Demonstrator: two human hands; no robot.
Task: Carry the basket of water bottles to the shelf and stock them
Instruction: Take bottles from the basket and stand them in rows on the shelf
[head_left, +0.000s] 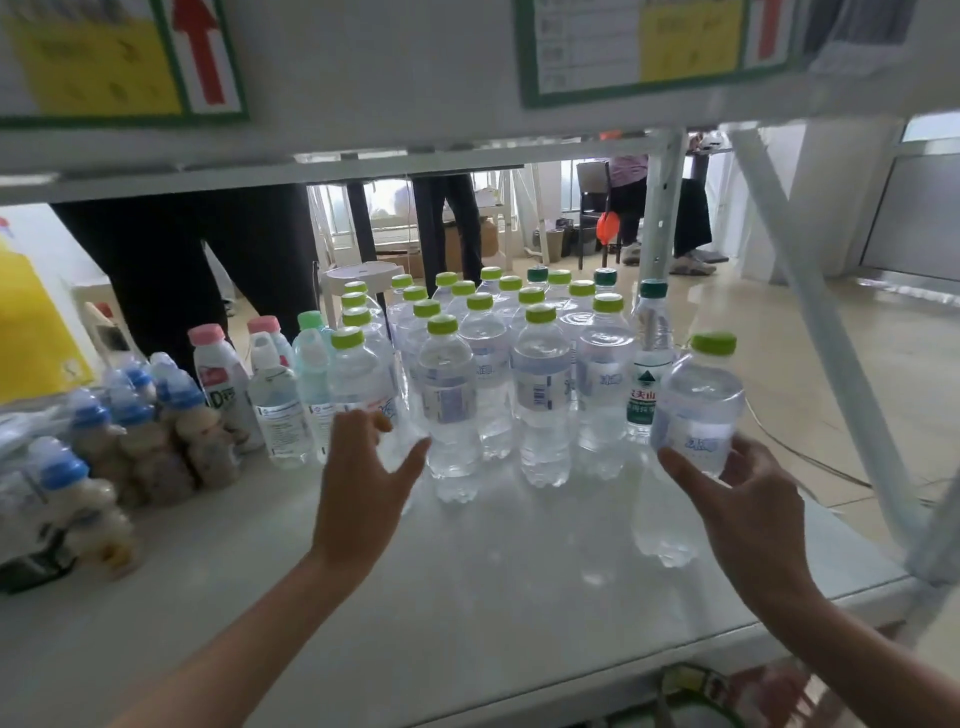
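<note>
Several clear water bottles with lime-green caps (498, 364) stand in rows on the white shelf board (467, 582). My left hand (358, 483) is wrapped around the front-left bottle (358, 379) of the group, low on its body. My right hand (748, 514) holds another green-capped bottle (698, 405) by its lower part, slightly tilted, just right of the rows and above the board. A little of the basket (691, 691) shows below the shelf's front edge.
Shrink-wrapped blue-capped drinks (104, 447) and pink-capped bottles (223, 379) fill the shelf's left side. A dark-green-capped bottle (649, 364) stands at the rows' right. A slanted white brace (810, 322) and a shelf post (660, 208) are on the right; an upper shelf (363, 145) hangs overhead. People's legs are behind.
</note>
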